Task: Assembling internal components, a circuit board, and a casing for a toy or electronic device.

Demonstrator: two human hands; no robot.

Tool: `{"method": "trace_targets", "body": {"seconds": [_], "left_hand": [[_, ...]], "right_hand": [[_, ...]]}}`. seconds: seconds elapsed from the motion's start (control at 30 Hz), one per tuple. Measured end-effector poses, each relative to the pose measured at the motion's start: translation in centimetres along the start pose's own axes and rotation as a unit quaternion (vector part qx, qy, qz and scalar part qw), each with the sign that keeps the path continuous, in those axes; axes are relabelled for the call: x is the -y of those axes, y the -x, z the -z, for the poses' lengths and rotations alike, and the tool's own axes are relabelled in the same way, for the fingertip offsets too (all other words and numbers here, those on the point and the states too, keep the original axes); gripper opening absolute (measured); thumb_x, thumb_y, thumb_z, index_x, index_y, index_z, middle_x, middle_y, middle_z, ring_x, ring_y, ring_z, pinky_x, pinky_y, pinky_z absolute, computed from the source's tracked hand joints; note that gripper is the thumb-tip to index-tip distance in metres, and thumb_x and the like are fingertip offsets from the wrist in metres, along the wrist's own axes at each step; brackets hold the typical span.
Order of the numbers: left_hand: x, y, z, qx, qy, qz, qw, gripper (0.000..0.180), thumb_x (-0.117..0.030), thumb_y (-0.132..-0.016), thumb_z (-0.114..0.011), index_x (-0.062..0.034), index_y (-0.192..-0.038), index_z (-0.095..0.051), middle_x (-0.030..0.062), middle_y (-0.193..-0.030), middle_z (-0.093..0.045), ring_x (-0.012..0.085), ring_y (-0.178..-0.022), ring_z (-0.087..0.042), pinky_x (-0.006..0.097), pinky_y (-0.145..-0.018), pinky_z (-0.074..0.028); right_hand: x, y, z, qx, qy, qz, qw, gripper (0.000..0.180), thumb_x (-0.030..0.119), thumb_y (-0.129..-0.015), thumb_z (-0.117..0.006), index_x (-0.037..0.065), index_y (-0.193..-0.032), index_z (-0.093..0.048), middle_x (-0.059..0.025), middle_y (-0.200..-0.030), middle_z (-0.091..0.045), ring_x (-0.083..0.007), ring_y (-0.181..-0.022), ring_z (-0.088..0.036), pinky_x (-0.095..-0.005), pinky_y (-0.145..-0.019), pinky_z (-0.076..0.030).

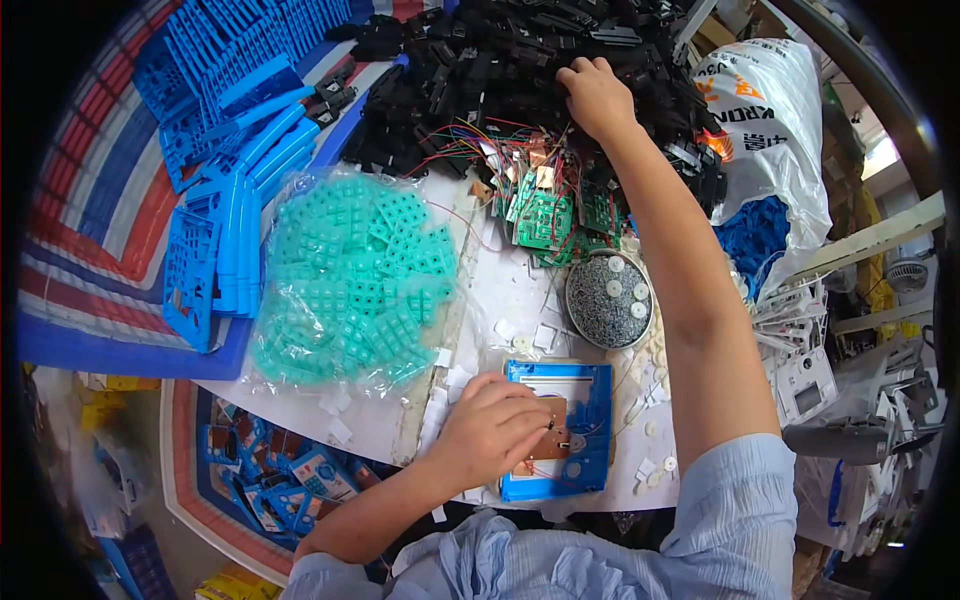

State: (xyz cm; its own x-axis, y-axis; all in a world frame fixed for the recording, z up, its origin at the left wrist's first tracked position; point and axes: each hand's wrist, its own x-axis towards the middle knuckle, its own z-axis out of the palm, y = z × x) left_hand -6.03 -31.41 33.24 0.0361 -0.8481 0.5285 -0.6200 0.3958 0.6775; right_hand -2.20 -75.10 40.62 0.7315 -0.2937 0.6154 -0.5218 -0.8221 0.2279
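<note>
On the white work surface in front of me lies a shallow blue plastic case [598, 432]. Inside it sits a brown circuit board [553, 462] with a small black component and thin wires. My left hand [490, 428] lies over the case's left edge, its fingers closed together on the board. At the far side my right hand [600, 97] reaches into a heap of black plastic parts [450, 95]. Its fingers are bent down among them, and whatever they grip is hidden. Just nearer than the heap are green circuit boards [545, 218] with coloured wires.
A clear bag of turquoise keypads [350, 280] lies left, beside stacked blue casings [235, 235]. Behind the case stands a round dish [590, 310] of dark granules with white discs. A white sack [770, 130] stands right; a bin of blue units [310, 475] sits lower left.
</note>
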Motion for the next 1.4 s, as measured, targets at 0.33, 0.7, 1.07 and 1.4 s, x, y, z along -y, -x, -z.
{"method": "trace_targets", "body": {"seconds": [0.33,0.7,1.07,1.4], "left_hand": [[0.8,1.2,-0.8,-0.114,0.095,0.141,0.979,0.014,0.0,-0.086,-0.074,-0.0017,-0.1,-0.072,0.0125,-0.094,-0.07,0.0262,-0.079,-0.067,0.032,-0.067,-0.053],[0.7,0.0,-1.5,-0.128,0.264,0.309,0.905,0.013,-0.004,-0.097,-0.069,0.0025,-0.109,-0.07,-0.0025,-0.069,-0.061,0.0018,-0.063,-0.054,0.021,-0.056,-0.042],[0.9,0.2,-0.8,-0.08,0.231,0.266,0.933,0.014,-0.009,-0.095,-0.072,-0.0005,-0.106,-0.072,0.0,-0.076,-0.067,0.003,-0.065,-0.057,0.022,-0.057,-0.044],[0.6,-1.6,1.5,0.042,0.123,0.194,0.972,0.009,-0.009,-0.088,-0.074,-0.0035,-0.094,-0.072,0.0065,-0.075,-0.065,0.0143,-0.06,-0.06,0.029,-0.055,-0.046]], "right_hand": [[9.4,12.3,15.7,-0.136,-0.764,-0.364,0.515,0.036,0.015,-0.102,-0.064,0.002,-0.136,-0.06,-0.004,-0.115,-0.068,-0.0113,-0.098,-0.066,-0.0303,-0.076,-0.057],[12.1,26.1,24.8,0.326,-0.808,-0.385,0.303,0.056,0.012,-0.092,-0.071,0.003,-0.142,-0.048,-0.0104,-0.103,-0.068,-0.018,-0.079,-0.066,-0.0321,-0.064,-0.056],[12.7,23.5,23.8,0.487,-0.548,-0.183,0.655,0.047,0.028,-0.098,-0.069,-0.006,-0.129,-0.058,-0.0173,-0.101,-0.073,-0.0306,-0.091,-0.072,-0.0431,-0.085,-0.056],[11.7,26.4,23.9,0.368,-0.508,-0.117,0.77,0.05,0.018,-0.079,-0.082,0.005,-0.123,-0.062,-0.0151,-0.114,-0.064,-0.0344,-0.1,-0.068,-0.0395,-0.08,-0.056]]}}
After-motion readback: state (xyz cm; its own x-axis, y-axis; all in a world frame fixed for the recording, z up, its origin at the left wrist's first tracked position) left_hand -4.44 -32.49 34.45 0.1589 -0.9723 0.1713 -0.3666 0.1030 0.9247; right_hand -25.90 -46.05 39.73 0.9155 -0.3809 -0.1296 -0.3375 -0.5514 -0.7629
